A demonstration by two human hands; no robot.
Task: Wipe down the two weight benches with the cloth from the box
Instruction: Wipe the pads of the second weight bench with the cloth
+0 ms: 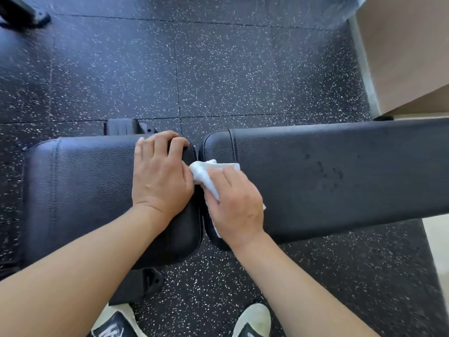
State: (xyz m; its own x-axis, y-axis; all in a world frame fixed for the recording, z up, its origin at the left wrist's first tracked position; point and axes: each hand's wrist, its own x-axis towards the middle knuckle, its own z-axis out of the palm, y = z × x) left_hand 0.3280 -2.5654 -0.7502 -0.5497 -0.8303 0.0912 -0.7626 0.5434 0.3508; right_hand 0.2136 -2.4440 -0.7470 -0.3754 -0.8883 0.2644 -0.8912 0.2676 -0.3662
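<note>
Nearest us, two shoes (252, 321) stand on the speckled rubber floor (218, 81), and a black bench foot (139, 287) juts out beside the left one. Above them we note two black padded benches set end to end, their rounded ends nearly touching. Our left hand (161, 176) rests on the end of the left bench (80, 190), fingers curled over its far corner, holding nothing else. Our right hand (234, 205) presses the white cloth (206, 173) onto the near end of the right bench (340, 173), fingers bent over it; the cloth bunches out past the fingertips at the gap between the pads. Dark spots mark the right bench's surface further along. Behind the left bench a black bracket (126, 126) shows at its far edge. At the far right stands a tan box-like surface (408, 52); at the far left corner, a dark metal frame foot (24, 14).
</note>
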